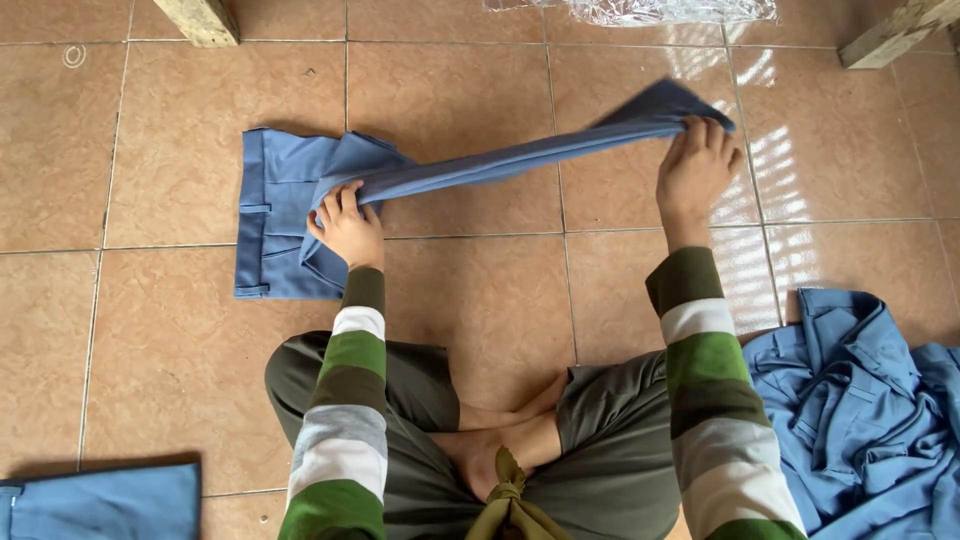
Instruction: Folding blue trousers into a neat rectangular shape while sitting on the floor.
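A pair of blue trousers [275, 205] lies on the tiled floor, waistband to the left. Its legs are lifted and stretched taut to the right as a narrow band. My left hand [346, 222] grips the cloth near the seat, just above the floor. My right hand [695, 165] holds the hem end of the legs, raised off the tiles. Both sleeves are striped green, white and grey. I sit cross-legged behind the trousers, bare feet tucked in front of me.
A crumpled heap of blue clothes [865, 410] lies at my right knee. A folded blue cloth [100, 500] sits at the lower left. Wooden legs [200, 20] stand at the far left and right, with clear plastic wrap [630, 10] between them.
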